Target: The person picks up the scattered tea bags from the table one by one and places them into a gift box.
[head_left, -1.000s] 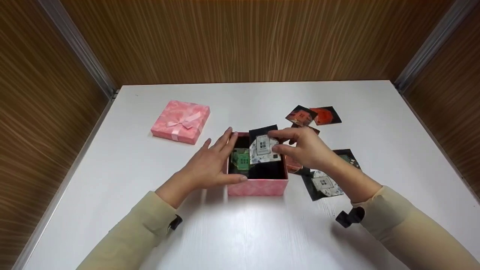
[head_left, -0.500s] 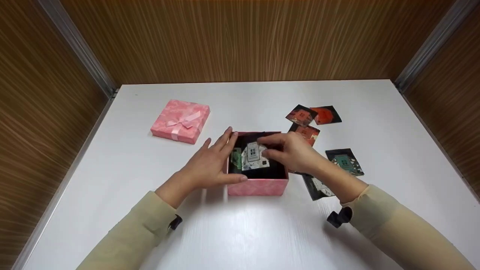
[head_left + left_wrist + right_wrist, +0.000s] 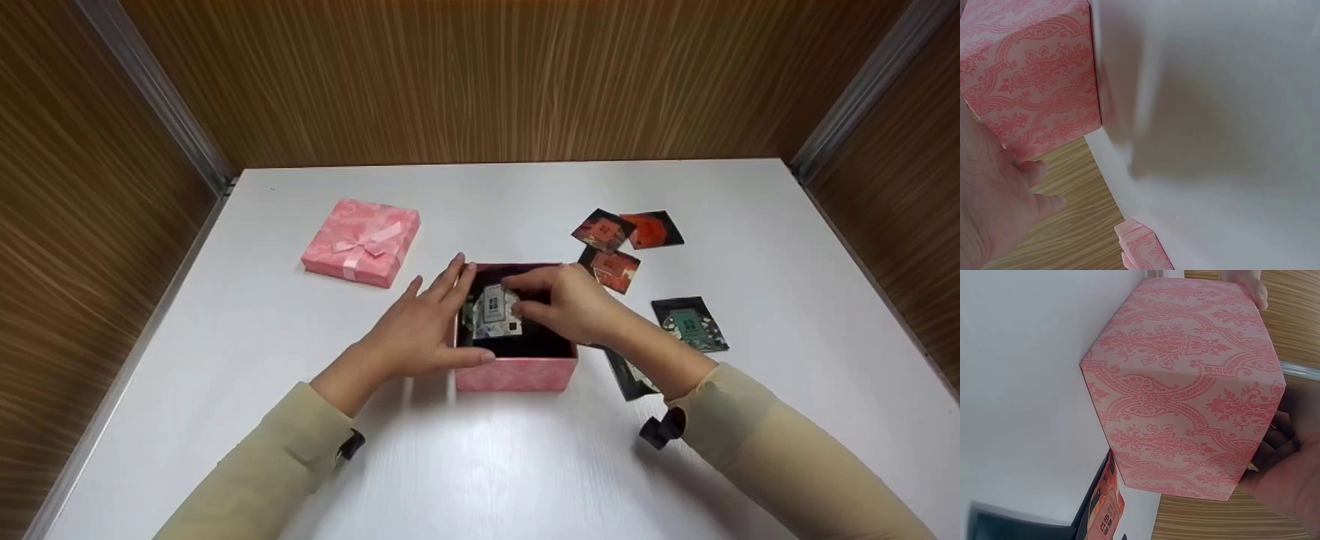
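Note:
An open pink patterned box (image 3: 516, 375) with a dark inside stands mid-table. Along its left rim rests my left hand (image 3: 416, 330), fingers stretched and the thumb lying at the front left corner. Inside the box, the thumb and index finger of my right hand (image 3: 581, 304) pinch the right edge of a flat black sachet with a white floral print (image 3: 493, 311). It overlaps a green-printed sachet (image 3: 468, 319) at the left wall. In the right wrist view, the right hand's fingertips are hidden behind the box wall (image 3: 1185, 399). The left wrist view shows the box's outer side (image 3: 1033, 73).
A pink lid with a ribbon bow (image 3: 360, 244) lies at the back left. Several red-printed sachets (image 3: 604, 229) overlap at the back right. A green-printed sachet (image 3: 690, 324) lies right of the box, with another dark sachet (image 3: 630, 379) partly under the right forearm.
My right hand has moved left and down into the box with the white-printed sachet, which now covers most of the green one. The left hand has stayed at the rim.

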`<state>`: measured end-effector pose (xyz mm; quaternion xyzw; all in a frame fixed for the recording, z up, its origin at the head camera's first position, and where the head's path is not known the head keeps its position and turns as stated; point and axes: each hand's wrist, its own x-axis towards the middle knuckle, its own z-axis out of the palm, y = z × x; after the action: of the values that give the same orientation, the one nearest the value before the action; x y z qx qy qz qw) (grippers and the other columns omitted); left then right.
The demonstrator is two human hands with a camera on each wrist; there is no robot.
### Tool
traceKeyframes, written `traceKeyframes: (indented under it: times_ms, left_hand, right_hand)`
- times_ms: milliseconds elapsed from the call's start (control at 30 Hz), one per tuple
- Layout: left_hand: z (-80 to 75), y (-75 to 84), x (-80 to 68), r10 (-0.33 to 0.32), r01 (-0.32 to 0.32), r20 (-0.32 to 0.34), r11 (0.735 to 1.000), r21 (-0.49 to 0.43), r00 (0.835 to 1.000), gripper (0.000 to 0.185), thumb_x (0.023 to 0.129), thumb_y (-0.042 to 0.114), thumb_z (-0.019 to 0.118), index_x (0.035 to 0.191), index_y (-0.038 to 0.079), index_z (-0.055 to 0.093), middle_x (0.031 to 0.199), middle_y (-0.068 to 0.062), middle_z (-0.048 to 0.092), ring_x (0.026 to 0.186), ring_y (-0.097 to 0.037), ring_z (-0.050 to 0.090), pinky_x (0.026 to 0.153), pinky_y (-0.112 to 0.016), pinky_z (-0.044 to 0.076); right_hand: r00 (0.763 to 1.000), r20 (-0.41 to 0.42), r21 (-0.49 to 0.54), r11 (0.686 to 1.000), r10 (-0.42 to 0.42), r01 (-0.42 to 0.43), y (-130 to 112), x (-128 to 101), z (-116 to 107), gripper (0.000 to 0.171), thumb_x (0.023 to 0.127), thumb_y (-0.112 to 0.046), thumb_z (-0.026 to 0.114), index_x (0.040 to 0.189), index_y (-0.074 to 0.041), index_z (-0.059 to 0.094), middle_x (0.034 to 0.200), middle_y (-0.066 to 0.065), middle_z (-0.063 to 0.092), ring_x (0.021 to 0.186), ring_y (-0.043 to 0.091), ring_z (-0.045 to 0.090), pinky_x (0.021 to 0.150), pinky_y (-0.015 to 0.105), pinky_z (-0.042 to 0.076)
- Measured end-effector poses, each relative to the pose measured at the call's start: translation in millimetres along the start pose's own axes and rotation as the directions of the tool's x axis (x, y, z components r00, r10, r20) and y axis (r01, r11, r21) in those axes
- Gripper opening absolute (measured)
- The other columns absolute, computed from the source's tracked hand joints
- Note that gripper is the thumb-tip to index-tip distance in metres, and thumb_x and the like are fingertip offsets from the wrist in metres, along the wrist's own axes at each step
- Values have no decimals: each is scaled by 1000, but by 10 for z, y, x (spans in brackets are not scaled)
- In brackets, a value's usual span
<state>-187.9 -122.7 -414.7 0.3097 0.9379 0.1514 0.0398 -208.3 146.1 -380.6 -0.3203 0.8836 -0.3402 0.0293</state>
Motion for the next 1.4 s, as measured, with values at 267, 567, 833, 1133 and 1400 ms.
traceKeyframes:
  times_ms: [267,567,833,1133,1400]
  left_hand:
    - [6,-3,0,10,-10,-11,1000,8,1000,124,88,90,48,171,11,1,178,-12,-1,158,-29,28,128,-58,16]
    - [10,-10,9,7,-7,-15,1000,13,1000,125,87,92,46,171,11,1,178,-12,0,157,-28,31,128,-58,17]
    - [14,-18,14,12,-12,-23,1000,6,1000,125,87,91,49,172,11,2,178,-12,1,157,-28,31,128,-58,17]
    - [25,-14,3,11,-11,-20,1000,1,1000,126,87,90,50,171,11,1,178,-14,2,158,-28,29,128,-58,17]
    - [23,-15,12,3,-3,-17,1000,-7,1000,126,86,92,49,171,13,0,178,-10,-1,159,-25,26,128,-57,15]
  right_hand:
    - [995,87,-50,998,-37,42,57,81,39,42,97,-9,75,138,-5,71,130,12,74,121,26,68,106,48,53]
    - [984,141,-133,982,-113,132,54,131,64,44,95,-7,79,138,-1,70,126,16,75,116,27,71,100,49,56]
    - [977,163,-200,966,-134,166,69,177,116,45,94,-10,82,136,2,71,121,19,76,113,30,72,98,47,58]
    - [975,181,-260,951,-126,171,72,189,171,41,94,-11,80,133,1,73,113,18,77,105,31,73,94,48,58]
    - [973,206,-387,905,-101,176,44,188,196,41,94,-20,81,131,-3,74,107,15,76,98,33,74,90,52,58]
